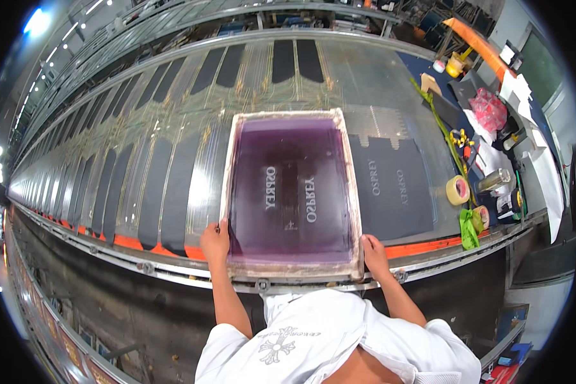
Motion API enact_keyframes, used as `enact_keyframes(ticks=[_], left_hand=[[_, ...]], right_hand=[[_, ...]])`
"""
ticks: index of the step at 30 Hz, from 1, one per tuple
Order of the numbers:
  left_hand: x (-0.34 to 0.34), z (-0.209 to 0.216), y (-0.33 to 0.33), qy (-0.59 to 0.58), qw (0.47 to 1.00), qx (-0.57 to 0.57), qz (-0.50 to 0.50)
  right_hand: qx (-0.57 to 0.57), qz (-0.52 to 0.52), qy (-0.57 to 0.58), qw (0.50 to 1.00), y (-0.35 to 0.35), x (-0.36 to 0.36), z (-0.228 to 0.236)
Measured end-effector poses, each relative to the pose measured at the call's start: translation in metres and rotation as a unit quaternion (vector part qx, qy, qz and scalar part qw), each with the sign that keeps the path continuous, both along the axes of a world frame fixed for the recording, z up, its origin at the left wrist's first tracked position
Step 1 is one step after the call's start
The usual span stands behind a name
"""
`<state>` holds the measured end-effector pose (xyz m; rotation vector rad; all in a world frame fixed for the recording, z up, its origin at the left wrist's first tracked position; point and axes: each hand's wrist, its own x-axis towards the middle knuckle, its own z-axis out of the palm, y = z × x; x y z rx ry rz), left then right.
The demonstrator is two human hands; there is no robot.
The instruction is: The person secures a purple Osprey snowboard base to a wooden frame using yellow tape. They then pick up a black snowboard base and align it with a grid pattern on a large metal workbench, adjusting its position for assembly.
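- Two bare hands are at the frame (288, 116): the left hand (216, 240) and the right hand (374, 253), each with fingers pinching one side edge.
- This frame, with purple mesh (288, 150), lies over the tabletop (365, 70), in front of the person.
- Step in hand seems to be positioning the frame; next move calls for an equal, level grip.
- One dark sheet (397, 217), just beside its right edge, may hinder sliding there.
- Farther right, well apart, are a tape roll (457, 191) and a green cloth (468, 233).

left hand (215, 241) and right hand (376, 257) curl, well apart.
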<state>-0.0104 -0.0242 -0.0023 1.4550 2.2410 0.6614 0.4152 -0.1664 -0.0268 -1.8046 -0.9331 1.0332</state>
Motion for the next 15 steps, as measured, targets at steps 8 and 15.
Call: enact_keyframes(ticks=[8, 15], left_hand=[[-0.014, -0.009, -0.01, -0.04, 0.999, -0.021, -0.004], [-0.003, 0.049, -0.041, -0.182, 0.982, 0.043, 0.017]], right_hand=[[0.002, -0.005, 0.042, 0.999, 0.017, -0.031, 0.02], [0.06, -0.005, 0.02, 0.998, -0.003, -0.022, 0.058]])
